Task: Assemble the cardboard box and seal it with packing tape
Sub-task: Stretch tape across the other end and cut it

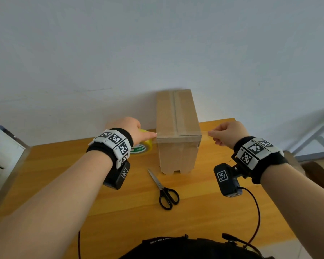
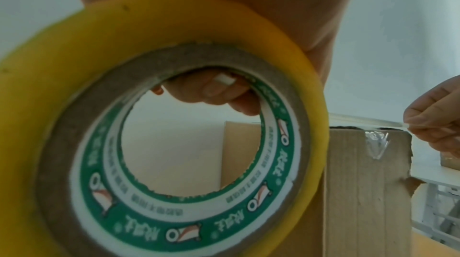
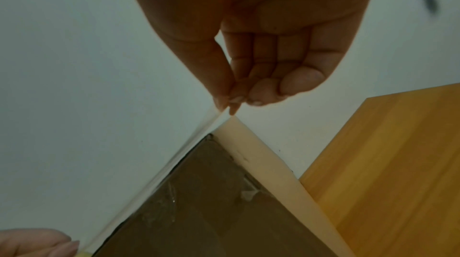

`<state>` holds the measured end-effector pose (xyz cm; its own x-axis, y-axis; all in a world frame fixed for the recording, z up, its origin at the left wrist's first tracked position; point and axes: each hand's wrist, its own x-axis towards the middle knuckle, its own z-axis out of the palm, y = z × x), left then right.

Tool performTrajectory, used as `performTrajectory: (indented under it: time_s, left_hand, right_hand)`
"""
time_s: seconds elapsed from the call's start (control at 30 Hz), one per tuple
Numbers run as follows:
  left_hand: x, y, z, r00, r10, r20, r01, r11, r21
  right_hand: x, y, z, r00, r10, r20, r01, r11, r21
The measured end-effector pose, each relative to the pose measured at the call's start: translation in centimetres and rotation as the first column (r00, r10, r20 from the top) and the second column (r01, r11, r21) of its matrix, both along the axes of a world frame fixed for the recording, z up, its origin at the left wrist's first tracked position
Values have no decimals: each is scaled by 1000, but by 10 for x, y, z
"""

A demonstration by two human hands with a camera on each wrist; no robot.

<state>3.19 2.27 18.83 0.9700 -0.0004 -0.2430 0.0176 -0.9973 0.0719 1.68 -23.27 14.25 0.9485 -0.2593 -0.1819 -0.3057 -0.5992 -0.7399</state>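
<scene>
A tall brown cardboard box (image 1: 178, 146) stands on the wooden table (image 1: 82, 174), its top flaps closed with clear tape along the centre seam. My left hand (image 1: 138, 134) grips a yellow packing tape roll (image 1: 145, 145) just left of the box, fingers (image 2: 216, 92) hooked through the core, index finger reaching the box's top left edge. A clear tape strip (image 2: 361, 120) runs from the roll (image 2: 74, 48) across the box's near top edge. My right hand (image 1: 211, 134) pinches the strip's free end (image 3: 214, 115) just past the box's right corner (image 3: 234, 123).
Black-handled scissors (image 1: 165, 189) lie closed on the table in front of the box. A white wall stands right behind the table. A white cabinet (image 1: 0, 146) is at the left, a metal frame (image 1: 316, 131) at the right.
</scene>
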Motion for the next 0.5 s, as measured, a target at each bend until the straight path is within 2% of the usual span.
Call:
performTrajectory:
  time_s: [0.5]
  left_hand:
    - [5,1,-5,999,8,-41,-8,1000,-1]
  right_hand:
    - [3,2,-2,1000,10,-9,-10,1000,-23]
